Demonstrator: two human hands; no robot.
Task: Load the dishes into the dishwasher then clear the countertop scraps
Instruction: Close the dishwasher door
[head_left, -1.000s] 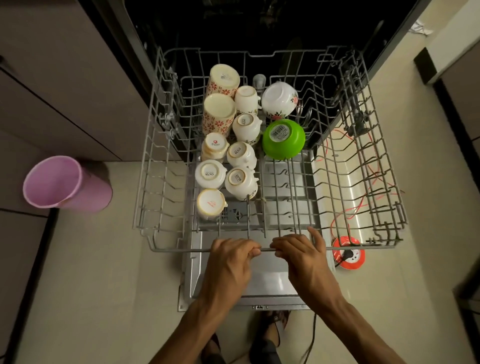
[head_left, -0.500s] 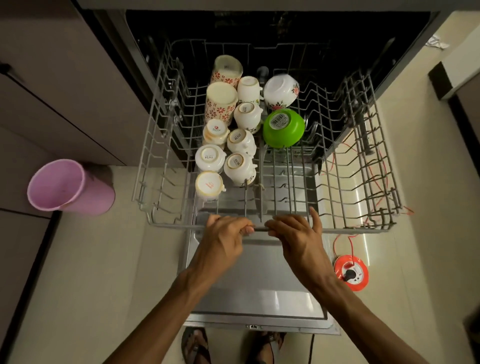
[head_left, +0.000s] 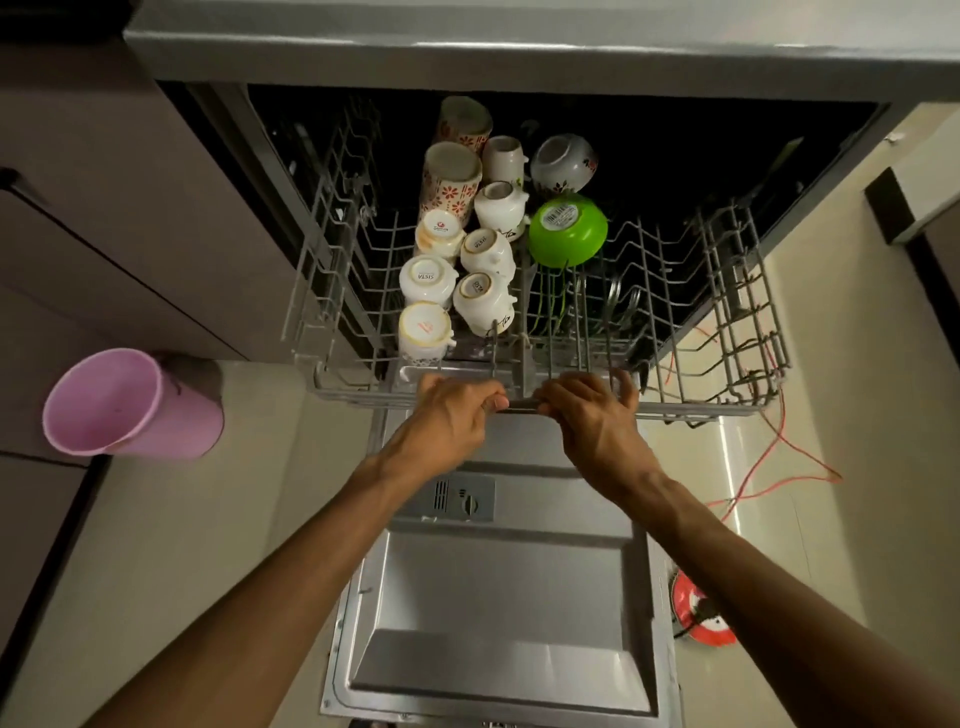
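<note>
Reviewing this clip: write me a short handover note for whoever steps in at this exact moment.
Left hand and right hand both grip the front bar of the rack, side by side.
The rack sits partly inside the dishwasher, above the open door.
Loaded, all upside down: white cups and patterned tumblers on the left, a green bowl and a white bowl in the middle. The rack's right half holds nothing.
Done: these dishes are in.
Left: seat the rack, shut the door, clear the countertop scraps. The countertop top is out of view.
</note>
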